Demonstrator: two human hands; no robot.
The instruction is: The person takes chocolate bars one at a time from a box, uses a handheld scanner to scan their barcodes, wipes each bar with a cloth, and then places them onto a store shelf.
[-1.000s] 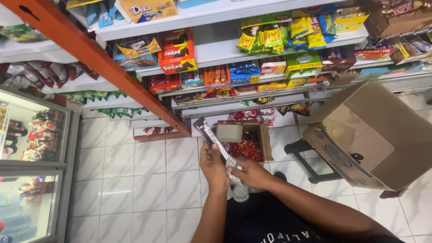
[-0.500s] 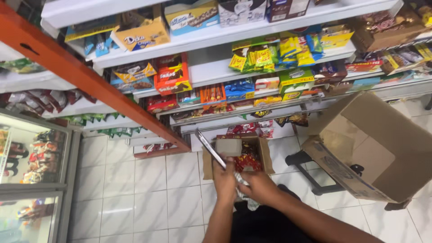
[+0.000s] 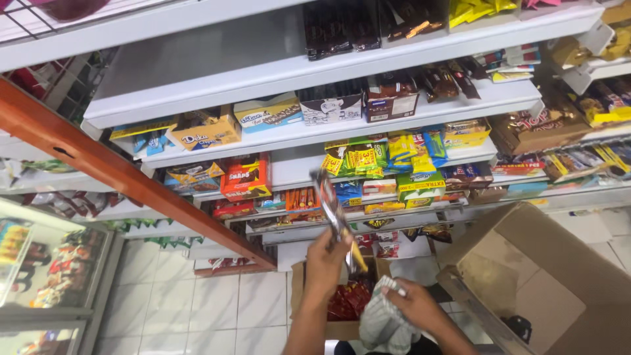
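Observation:
My left hand [image 3: 327, 264] is raised in front of the shop shelves and grips a long, thin, dark snack wrapper [image 3: 334, 213] that stands nearly upright above it. Lower and to the right, my right hand [image 3: 414, 304] is closed on a grey checked cloth [image 3: 382, 322]. Just below both hands sits a small open cardboard box [image 3: 328, 309] on the floor, with red packets inside.
White shelves [image 3: 309, 135] packed with snack boxes and packets fill the view ahead. A large open cardboard box [image 3: 545, 276] stands at the right. An orange beam [image 3: 131, 177] slants across the left, with a glass-fronted display case [image 3: 46, 276] below it. The floor is white tile.
The view has tilted up toward higher shelves. My left hand has lifted the wrapper from low over the floor box to shelf height. My right hand stays low.

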